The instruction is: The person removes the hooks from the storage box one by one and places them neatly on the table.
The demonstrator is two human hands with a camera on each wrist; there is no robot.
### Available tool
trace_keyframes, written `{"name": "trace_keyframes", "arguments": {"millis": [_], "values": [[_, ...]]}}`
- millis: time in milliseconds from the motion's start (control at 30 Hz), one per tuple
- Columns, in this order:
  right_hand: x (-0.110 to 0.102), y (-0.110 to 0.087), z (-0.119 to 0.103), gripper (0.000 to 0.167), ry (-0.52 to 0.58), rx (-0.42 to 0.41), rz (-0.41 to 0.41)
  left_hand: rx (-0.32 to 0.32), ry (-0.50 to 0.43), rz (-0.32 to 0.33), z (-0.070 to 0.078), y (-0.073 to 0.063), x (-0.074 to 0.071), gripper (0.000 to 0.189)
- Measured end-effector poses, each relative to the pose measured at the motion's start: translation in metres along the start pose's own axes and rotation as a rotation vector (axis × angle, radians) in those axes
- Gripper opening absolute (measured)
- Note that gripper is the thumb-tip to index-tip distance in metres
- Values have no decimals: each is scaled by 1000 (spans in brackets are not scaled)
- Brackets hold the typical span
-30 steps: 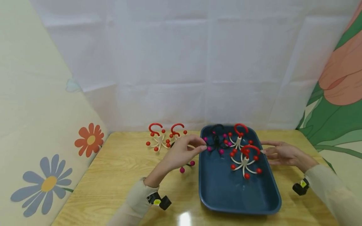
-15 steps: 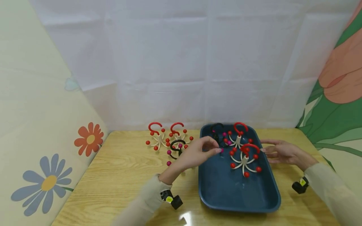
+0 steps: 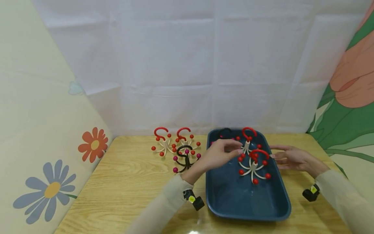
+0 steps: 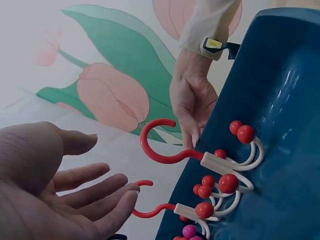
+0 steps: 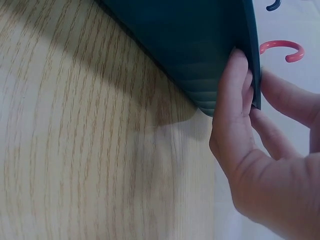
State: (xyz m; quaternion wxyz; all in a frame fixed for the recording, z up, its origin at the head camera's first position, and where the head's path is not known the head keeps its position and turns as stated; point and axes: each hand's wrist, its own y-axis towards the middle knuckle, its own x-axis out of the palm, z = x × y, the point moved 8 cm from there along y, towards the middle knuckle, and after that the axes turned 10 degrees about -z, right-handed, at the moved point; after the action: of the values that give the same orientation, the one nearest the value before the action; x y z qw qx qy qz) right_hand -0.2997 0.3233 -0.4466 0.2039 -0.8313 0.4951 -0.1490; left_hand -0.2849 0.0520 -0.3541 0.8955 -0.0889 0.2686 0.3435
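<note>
Over the back of the blue tray (image 3: 233, 195), my left hand (image 3: 220, 152) is empty, its fingers relaxed. Its fingertips come close to the back white hanging hook (image 3: 247, 145), which has a red top and red ball-ended arms. A matching hook (image 3: 253, 166) stands in front of it. In the left wrist view, red hook tops (image 4: 159, 156) rise beside the fingers of my left hand (image 4: 75, 185). My left hand partly hides a black hook (image 3: 225, 130) with pink balls. My right hand (image 3: 293, 159) pinches the tray's right rim, fingers on both sides of the wall (image 5: 175, 45).
Left of the tray on the wooden table (image 3: 125, 182) stand two white hooks with red tops (image 3: 164, 144) (image 3: 184, 138), and a black hook with pink balls (image 3: 187, 160) in front. A white sheet (image 3: 163, 65) hangs behind.
My left hand has moved right, from the black hook at the tray's left side toward the back white hook. The right hand stays at the rim, and the black hook on the table is uncovered.
</note>
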Motion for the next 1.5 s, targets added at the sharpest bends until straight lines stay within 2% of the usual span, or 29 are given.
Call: {"name": "trace_keyframes", "arguments": {"millis": [333, 733, 933, 1133, 1300, 1500], "values": [[-2, 3, 1, 76, 5, -2, -1, 3, -43, 44, -8, 24, 5, 40], [-3, 2, 4, 79, 3, 14, -4, -19, -132, 55, -15, 46, 25, 39], [-3, 1, 5, 76, 6, 17, -4, -34, -171, 53, -18, 50, 35, 40], [-3, 2, 5, 75, 1, 13, -7, -4, -199, 86, -16, 51, 39, 33], [-3, 2, 5, 73, 0, 14, -3, -9, -228, 102, -16, 52, 43, 28], [-3, 1, 5, 75, -15, 10, -8, -8, -214, 96, -15, 53, 46, 29]]}}
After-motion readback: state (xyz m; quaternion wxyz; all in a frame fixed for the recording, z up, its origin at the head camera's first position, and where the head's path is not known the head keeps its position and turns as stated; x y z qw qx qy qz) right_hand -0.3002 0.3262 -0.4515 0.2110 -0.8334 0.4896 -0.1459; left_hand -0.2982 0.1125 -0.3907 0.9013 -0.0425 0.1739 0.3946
